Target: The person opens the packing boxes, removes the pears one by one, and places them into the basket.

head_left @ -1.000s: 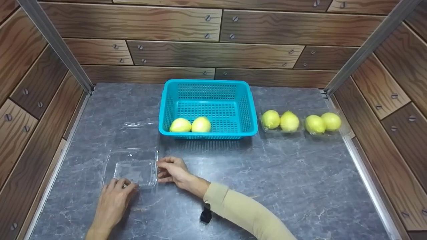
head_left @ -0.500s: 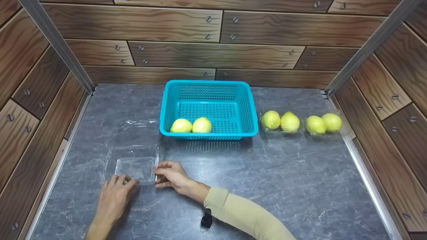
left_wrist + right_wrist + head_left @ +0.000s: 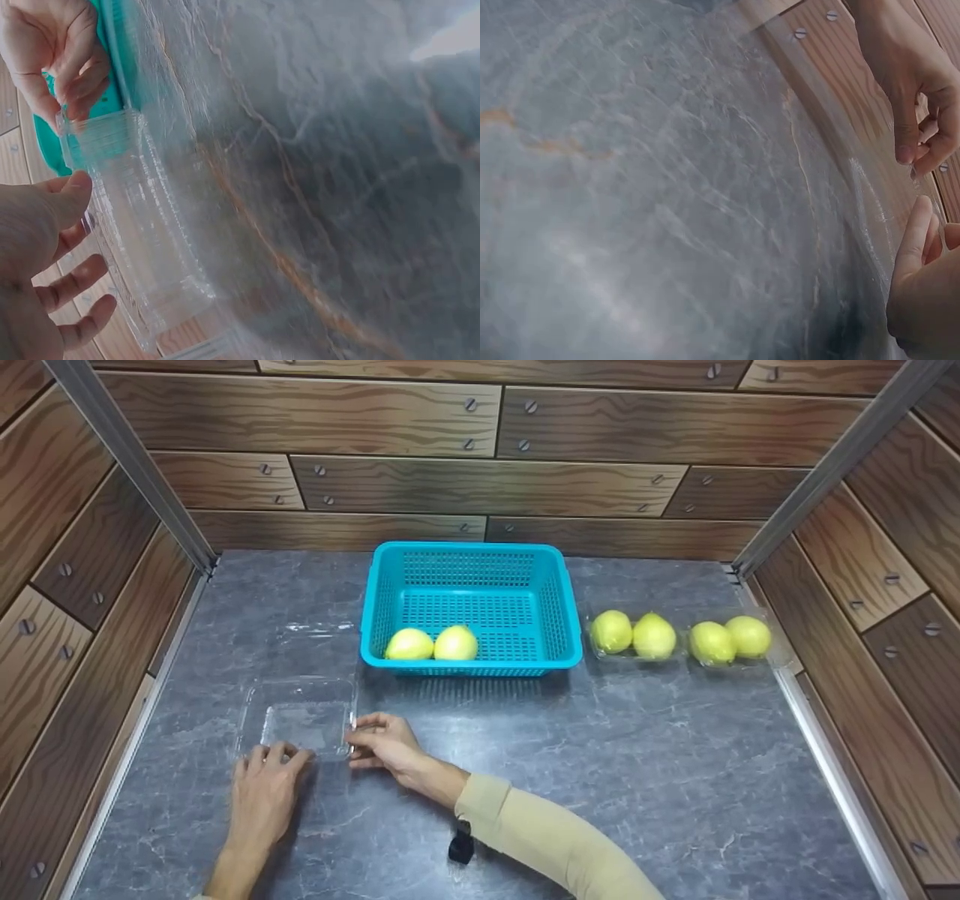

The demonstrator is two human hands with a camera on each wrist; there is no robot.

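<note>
The person's left hand (image 3: 264,787) is holding the near rim of a clear plastic container (image 3: 307,724) toward its left corner, its thumb and index finger pinching narrowly while the other fingers are spreading loosely. The right hand (image 3: 390,744) is pinching the container's right edge near the near corner, its grip also narrow. The container is sitting face up between the hands, in front and to the left of a turquoise basket (image 3: 517,664); whether its base is touching the tabletop (image 3: 600,780) cannot be told. Just beyond it another clear plastic piece (image 3: 319,628) is glinting, too faint to tell whether joined.

The tabletop is showing grey marbling with pale veins and a bright reflection. Two yellow fruits (image 3: 455,643) are lying side by side in the basket, and two more pairs (image 3: 654,636) are resting in clear packaging to its right. Wood-patterned panels (image 3: 397,484) are enclosing the space, with grey metal posts (image 3: 127,465) running along the corners.
</note>
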